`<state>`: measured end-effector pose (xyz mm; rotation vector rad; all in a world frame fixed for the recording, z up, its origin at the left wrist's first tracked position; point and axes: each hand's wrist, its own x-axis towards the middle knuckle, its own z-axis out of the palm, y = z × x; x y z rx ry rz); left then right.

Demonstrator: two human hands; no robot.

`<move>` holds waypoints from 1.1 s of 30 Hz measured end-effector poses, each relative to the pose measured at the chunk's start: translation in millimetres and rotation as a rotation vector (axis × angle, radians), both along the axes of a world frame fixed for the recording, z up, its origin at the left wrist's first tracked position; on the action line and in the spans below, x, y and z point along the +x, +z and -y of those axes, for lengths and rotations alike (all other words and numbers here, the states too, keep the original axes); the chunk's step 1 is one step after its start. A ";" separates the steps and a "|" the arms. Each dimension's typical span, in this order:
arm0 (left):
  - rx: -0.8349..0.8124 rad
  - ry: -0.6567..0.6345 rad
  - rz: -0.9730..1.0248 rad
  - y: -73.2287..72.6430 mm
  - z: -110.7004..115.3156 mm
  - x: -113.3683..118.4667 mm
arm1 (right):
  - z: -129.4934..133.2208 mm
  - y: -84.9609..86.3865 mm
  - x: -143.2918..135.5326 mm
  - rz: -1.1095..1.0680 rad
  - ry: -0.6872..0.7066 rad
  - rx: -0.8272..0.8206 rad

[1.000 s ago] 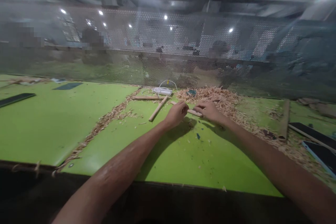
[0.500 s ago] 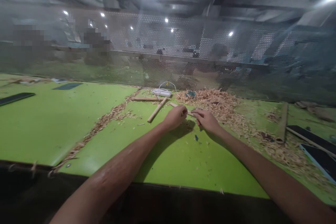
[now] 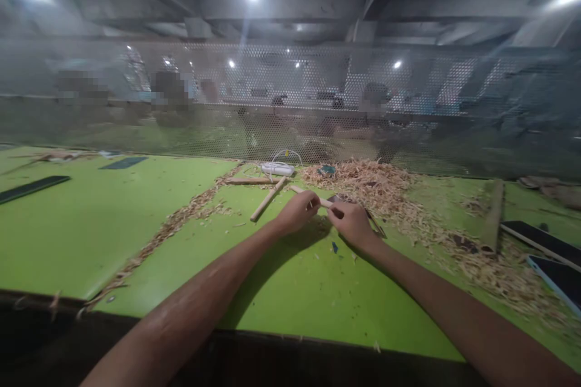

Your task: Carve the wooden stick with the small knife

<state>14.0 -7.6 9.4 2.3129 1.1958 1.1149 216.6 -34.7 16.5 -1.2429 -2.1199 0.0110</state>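
Note:
My left hand (image 3: pixel 298 213) is closed round a pale wooden stick (image 3: pixel 325 202), whose far end shows beyond my knuckles. My right hand (image 3: pixel 353 224) is closed at the stick's near right end, fingertips touching or almost touching it. A slim dark tool (image 3: pixel 376 225) shows beside my right hand, partly hidden behind it; its kind is unclear, and it seems held in that hand. Left of my hands, a second wooden stick (image 3: pixel 269 199) lies on the green table (image 3: pixel 290 290). A small blue scrap (image 3: pixel 334 247) lies just below my hands.
Wood shavings (image 3: pixel 363 178) are heaped behind my hands and trail right. A white power strip (image 3: pixel 278 169) with a cable lies at the perforated screen (image 3: pixel 290 127). On the right are a bamboo-like piece (image 3: pixel 492 217) and dark phone-like slabs (image 3: pixel 544 242). People sit beyond the screen.
My right hand has turned, and the slim dark tool now sticks out on its right side. My left hand keeps its hold on the stick. The view has tilted up slightly.

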 end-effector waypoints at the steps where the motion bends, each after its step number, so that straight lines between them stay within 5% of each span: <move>1: -0.025 -0.012 0.020 -0.6 -0.4 0.0 | -0.2 -0.5 0.0 0.001 -0.008 0.001; 6: -0.094 -0.022 0.066 -2.0 2.3 2.5 | -2.7 -2.1 -0.4 -0.017 -0.053 0.001; 11: -0.099 -0.043 0.050 -1.2 8.3 6.9 | -2.4 -6.5 -3.5 -0.064 0.042 -0.103; 33: -0.057 -0.024 0.033 -4.3 5.1 8.4 | 1.7 -11.8 -7.1 -0.041 0.040 -0.045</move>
